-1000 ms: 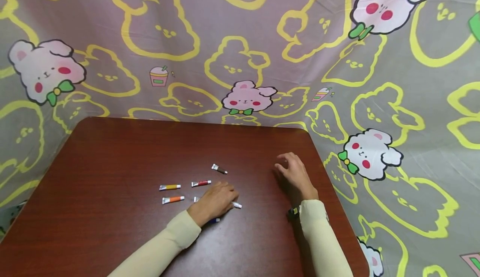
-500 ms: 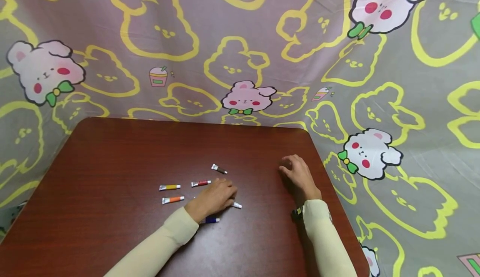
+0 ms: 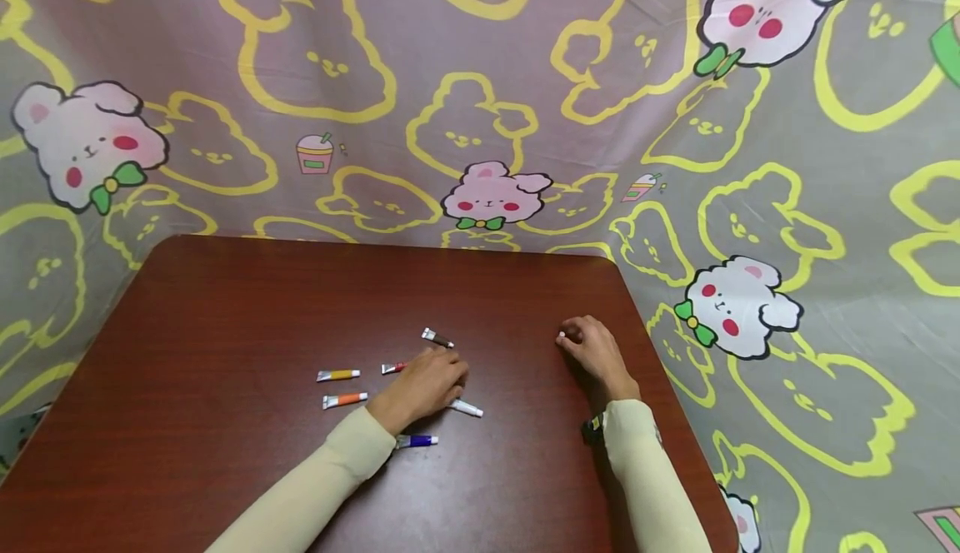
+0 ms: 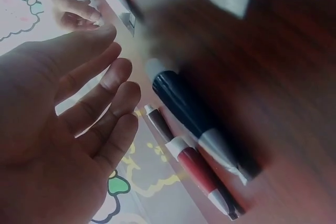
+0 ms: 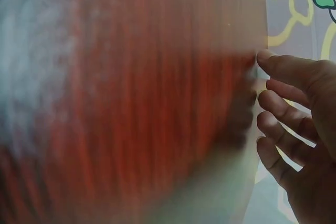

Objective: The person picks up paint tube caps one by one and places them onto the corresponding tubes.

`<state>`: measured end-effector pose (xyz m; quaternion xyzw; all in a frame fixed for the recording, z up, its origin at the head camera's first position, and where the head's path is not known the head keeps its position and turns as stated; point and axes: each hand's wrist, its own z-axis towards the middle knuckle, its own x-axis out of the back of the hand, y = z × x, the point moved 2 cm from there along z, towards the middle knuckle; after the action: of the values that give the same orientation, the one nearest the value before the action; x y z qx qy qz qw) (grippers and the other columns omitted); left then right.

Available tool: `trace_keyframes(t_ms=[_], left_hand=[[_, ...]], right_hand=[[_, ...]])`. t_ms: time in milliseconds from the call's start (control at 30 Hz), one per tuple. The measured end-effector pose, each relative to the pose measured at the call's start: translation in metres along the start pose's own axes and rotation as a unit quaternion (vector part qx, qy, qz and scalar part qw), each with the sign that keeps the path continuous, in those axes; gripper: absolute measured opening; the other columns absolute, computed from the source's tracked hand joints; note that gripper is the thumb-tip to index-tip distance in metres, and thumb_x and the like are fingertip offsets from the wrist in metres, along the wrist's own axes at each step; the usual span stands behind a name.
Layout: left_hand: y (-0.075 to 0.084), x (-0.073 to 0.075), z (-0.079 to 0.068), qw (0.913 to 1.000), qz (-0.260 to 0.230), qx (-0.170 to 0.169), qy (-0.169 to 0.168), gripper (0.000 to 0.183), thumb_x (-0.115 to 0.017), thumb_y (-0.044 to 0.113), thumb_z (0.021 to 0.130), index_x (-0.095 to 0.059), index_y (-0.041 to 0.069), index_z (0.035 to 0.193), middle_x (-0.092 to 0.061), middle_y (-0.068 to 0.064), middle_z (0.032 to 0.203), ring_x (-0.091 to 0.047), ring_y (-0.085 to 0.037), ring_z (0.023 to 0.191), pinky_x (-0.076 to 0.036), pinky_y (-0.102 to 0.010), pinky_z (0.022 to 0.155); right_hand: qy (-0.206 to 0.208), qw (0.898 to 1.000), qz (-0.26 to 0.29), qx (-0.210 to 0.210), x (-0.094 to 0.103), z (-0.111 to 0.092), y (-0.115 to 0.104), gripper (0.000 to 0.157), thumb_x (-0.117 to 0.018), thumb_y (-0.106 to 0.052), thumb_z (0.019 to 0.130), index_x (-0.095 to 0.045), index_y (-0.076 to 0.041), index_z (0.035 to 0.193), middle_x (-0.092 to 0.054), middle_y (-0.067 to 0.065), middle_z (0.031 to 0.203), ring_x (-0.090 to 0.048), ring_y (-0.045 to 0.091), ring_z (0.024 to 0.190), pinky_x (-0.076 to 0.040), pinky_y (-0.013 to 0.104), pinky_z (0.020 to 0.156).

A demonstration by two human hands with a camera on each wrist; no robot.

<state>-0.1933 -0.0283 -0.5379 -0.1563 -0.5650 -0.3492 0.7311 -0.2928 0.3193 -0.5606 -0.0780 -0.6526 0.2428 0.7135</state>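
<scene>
My left hand (image 3: 422,380) hovers over a loose group of small paint tubes, its fingers loosely bent with nothing between them. Below its fingers lies a dark tube (image 4: 181,103), hidden in the head view. A white tube (image 3: 467,408) lies just right of that hand, and a blue tube (image 3: 417,441) near its wrist. A red tube (image 3: 393,368) is partly covered by it; a brown tube (image 3: 437,338) lies beyond. Farther right, my right hand (image 3: 597,355) pinches a small white piece (image 3: 561,335) at the thumb and fingertips; its kind is too small to tell.
A yellow tube (image 3: 338,376) and an orange tube (image 3: 345,401) lie left of the left hand. The brown wooden table (image 3: 247,303) has rounded corners. Patterned cloth (image 3: 480,53) hangs behind it and along its right side.
My left hand has shifted slightly left and away from me, uncovering more of the blue and white tubes and covering part of the red one. A white piece now shows at my right fingertips.
</scene>
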Motion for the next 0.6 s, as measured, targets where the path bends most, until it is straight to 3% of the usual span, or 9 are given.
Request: trace_keyframes(t_ms=[333,600], left_hand=[[-0.013,-0.003,0.007,0.9982,0.026,0.04,0.035,0.018,-0.087,0.018,0.087,-0.071,0.015,0.096,-0.072,-0.003,0.095,-0.067,-0.026,0.09,-0.054,-0.042,0.084],[-0.022,-0.004,0.008,0.995,0.025,0.079,0.056,0.022,-0.088,0.013,0.087,-0.07,0.012,0.101,-0.07,-0.007,0.099,-0.068,-0.031,0.094,-0.053,-0.044,0.082]], right_hand=[[0.008,1.0,-0.007,0.007,-0.004,0.002,-0.004,0.017,-0.081,-0.019,0.098,-0.079,-0.008,0.112,-0.071,0.008,0.101,-0.067,0.028,0.096,-0.054,0.05,0.087],[0.01,1.0,-0.009,0.011,-0.005,0.001,-0.004,0.016,-0.08,-0.019,0.099,-0.08,-0.008,0.111,-0.071,0.009,0.1,-0.068,0.03,0.096,-0.055,0.052,0.088]])
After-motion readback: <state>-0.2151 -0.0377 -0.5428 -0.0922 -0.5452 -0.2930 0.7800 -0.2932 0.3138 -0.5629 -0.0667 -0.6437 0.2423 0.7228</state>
